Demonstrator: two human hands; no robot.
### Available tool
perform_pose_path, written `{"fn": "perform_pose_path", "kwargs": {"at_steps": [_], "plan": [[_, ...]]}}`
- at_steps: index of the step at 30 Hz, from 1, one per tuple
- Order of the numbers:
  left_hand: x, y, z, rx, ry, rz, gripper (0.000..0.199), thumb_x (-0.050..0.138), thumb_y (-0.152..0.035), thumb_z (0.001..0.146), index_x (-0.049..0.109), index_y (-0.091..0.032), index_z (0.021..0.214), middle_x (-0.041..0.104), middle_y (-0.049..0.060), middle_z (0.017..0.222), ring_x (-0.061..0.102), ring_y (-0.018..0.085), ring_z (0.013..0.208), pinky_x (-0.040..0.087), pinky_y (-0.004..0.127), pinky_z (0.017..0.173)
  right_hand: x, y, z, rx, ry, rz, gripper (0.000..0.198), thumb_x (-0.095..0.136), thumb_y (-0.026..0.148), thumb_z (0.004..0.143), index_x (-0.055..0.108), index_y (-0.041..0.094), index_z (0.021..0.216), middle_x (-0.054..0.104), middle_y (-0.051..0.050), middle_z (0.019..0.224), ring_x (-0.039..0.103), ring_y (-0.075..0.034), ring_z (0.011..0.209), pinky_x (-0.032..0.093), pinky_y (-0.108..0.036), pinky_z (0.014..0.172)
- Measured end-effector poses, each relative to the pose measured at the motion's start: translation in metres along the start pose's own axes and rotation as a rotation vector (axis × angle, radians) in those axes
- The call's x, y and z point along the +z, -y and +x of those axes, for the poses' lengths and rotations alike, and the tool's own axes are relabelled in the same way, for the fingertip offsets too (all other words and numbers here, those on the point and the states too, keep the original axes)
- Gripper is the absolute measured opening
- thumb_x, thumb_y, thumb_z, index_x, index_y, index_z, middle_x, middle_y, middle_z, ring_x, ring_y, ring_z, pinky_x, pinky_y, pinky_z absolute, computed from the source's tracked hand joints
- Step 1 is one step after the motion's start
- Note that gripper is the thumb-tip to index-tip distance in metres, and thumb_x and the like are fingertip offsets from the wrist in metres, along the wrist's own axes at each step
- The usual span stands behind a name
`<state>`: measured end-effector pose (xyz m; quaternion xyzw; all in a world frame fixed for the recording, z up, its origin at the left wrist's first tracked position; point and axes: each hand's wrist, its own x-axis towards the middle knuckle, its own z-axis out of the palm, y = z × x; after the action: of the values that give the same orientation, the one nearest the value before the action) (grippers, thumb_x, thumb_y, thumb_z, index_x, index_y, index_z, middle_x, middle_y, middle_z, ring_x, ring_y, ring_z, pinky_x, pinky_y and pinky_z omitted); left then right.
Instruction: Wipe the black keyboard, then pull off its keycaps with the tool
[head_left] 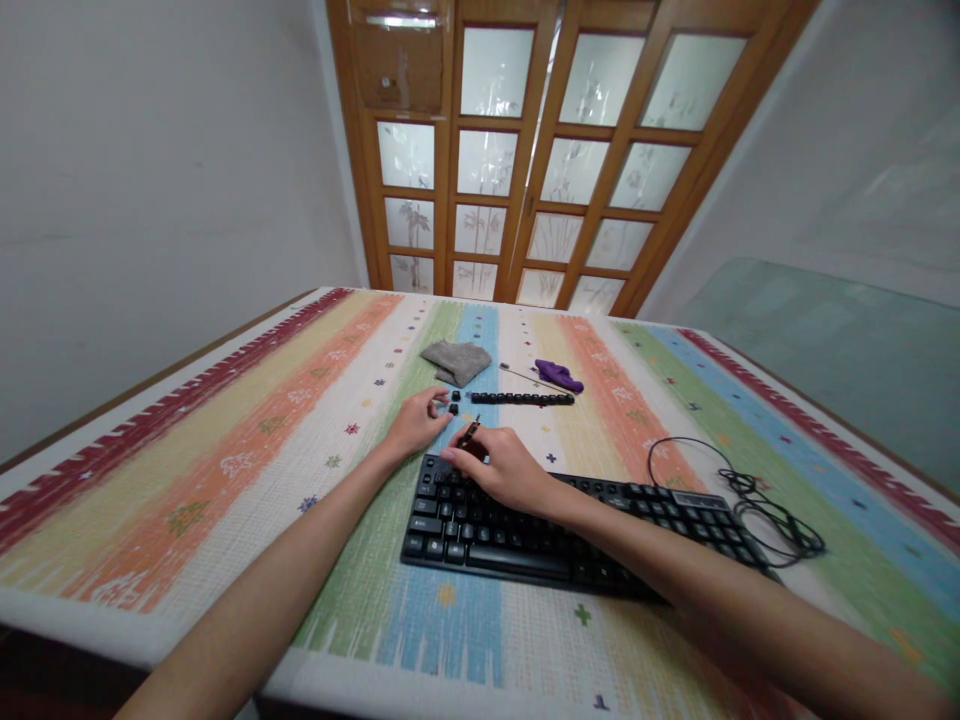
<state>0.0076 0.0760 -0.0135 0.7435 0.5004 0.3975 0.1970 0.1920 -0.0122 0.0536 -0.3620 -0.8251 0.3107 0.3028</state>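
My right hand (510, 468) is closed around a slim dark pen-like tool (470, 434) with a thin tip pointing up and away; its exact kind is unclear. That hand is over the upper left part of a black keyboard (517, 562). Beyond the keyboard's left corner, my left hand (417, 422) rests on the cloth with thumb and fingers apart. Two loose black keycaps, a farther keycap (456, 396) and a nearer keycap (454, 409), lie right by its fingertips. To their right stretches a straight row of black keycaps (521, 399).
Behind the keycaps lie a folded grey cloth (457, 362), a thin rod (529, 377) and a crumpled purple cloth (558, 376). The keyboard's black cable (780, 520) is coiled at right. A striped tablecloth (255, 460) covers the table. Wooden glazed doors (517, 125) stand beyond it.
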Motion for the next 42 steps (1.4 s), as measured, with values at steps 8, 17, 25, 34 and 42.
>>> {"fn": "perform_pose_path", "kwargs": {"at_steps": [8, 17, 25, 34, 42], "plan": [[0.000, 0.004, -0.001, 0.010, -0.018, 0.025, 0.033, 0.068, -0.021, 0.073, 0.068, -0.015, 0.106, 0.071, 0.004, 0.090, 0.058, 0.014, 0.067, 0.051, 0.029, 0.068, 0.014, 0.004, 0.011, -0.079, 0.065, -0.241, 0.023, 0.060, 0.036, 0.096, 0.060, 0.016, 0.083, 0.068, -0.006, 0.075, 0.061, -0.018, 0.067, 0.042, -0.028, 0.063], [0.000, 0.002, 0.001, 0.001, -0.013, 0.087, 0.013, 0.068, -0.022, 0.075, 0.072, -0.016, 0.086, 0.064, 0.002, 0.078, 0.057, 0.016, 0.069, 0.048, 0.029, 0.070, 0.006, -0.003, 0.029, 0.008, 0.135, -0.148, 0.026, 0.057, 0.035, 0.097, 0.059, 0.015, 0.079, 0.069, -0.007, 0.072, 0.064, -0.016, 0.063, 0.047, -0.027, 0.060], [0.000, -0.004, 0.001, 0.008, -0.019, 0.120, 0.008, 0.067, -0.023, 0.076, 0.072, -0.016, 0.077, 0.062, 0.002, 0.074, 0.055, 0.016, 0.068, 0.046, 0.029, 0.069, 0.001, -0.031, 0.050, 0.359, 0.173, 0.355, 0.035, 0.049, 0.032, 0.099, 0.054, 0.016, 0.069, 0.064, -0.001, 0.053, 0.055, -0.009, 0.039, 0.039, -0.018, 0.036], [-0.006, -0.011, -0.003, -0.031, -0.039, -0.134, 0.024, 0.060, -0.027, 0.082, 0.070, -0.017, 0.101, 0.070, 0.003, 0.086, 0.060, 0.016, 0.072, 0.049, 0.028, 0.070, -0.032, -0.050, 0.054, 0.128, -0.061, 0.252, 0.044, 0.061, 0.058, 0.088, 0.058, 0.015, 0.083, 0.067, -0.003, 0.070, 0.059, -0.009, 0.048, 0.044, -0.020, 0.044], [-0.007, -0.021, -0.008, -0.081, 0.229, -0.584, 0.045, 0.081, -0.041, 0.070, 0.072, -0.014, 0.104, 0.074, 0.011, 0.102, 0.068, 0.023, 0.088, 0.052, 0.034, 0.080, -0.040, -0.059, 0.055, 0.121, -0.035, 0.402, 0.051, 0.058, 0.069, 0.083, 0.052, 0.018, 0.085, 0.068, -0.003, 0.073, 0.061, -0.011, 0.050, 0.047, -0.022, 0.045]]}}
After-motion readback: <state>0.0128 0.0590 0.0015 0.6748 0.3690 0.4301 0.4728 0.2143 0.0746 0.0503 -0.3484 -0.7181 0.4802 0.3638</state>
